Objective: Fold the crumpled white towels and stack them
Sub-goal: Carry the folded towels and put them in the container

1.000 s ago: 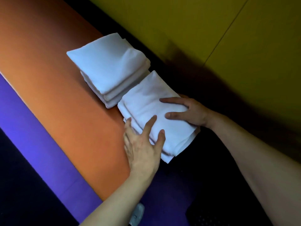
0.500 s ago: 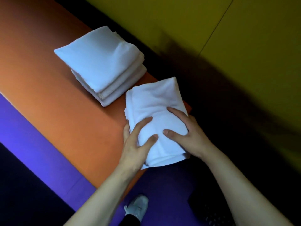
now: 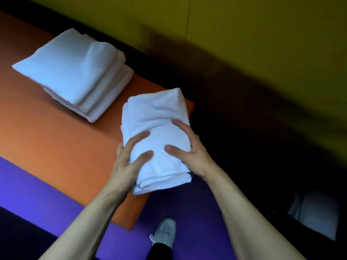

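My left hand [image 3: 127, 162] and right hand [image 3: 187, 149] grip the folded white towel [image 3: 155, 132] from either side at the orange bench's [image 3: 56, 147] corner, fingers curled underneath, ready to lift it onto the nearby stack of folded towels [image 3: 75, 72].

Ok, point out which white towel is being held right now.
The folded towel at the orange table's near corner, gripped by both hands; the stack farther along lies untouched.
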Demonstrator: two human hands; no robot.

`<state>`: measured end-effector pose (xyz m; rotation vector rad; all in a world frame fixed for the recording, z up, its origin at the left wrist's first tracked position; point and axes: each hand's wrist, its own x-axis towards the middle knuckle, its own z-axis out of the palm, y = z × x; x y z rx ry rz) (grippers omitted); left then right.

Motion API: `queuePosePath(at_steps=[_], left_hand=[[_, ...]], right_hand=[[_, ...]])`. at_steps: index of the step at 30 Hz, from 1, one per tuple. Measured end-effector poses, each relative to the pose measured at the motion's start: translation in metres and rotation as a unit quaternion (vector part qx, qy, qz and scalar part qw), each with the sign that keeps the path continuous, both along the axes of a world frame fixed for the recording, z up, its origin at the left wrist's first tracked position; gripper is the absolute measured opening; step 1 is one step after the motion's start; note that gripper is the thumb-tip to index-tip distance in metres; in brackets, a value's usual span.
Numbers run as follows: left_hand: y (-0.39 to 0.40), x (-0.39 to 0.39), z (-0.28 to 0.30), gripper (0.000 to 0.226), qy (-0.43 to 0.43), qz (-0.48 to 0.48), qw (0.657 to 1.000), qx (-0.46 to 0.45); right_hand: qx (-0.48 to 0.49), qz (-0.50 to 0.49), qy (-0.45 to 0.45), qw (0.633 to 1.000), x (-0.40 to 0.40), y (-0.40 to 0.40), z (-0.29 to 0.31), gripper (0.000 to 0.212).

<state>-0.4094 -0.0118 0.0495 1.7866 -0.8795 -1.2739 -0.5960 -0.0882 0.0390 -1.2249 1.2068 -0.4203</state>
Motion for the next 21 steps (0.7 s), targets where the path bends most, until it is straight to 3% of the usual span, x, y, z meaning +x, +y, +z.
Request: queuePosePath(at_steps=[7,21], left_hand=[[0.025,-0.053,0.002,0.05,-0.04,-0.009,0.998,-0.041],[0.087,-0.367,-0.024,0.054,0.018,-0.174,0.984,-0.012]], right_hand=[[-0.032,-0.03,-0.031,0.999,-0.05,0.024,-0.008,0.067],[-0.027,-0.194,0.01,0.981,-0.386,0.155,-0.025,0.07]])
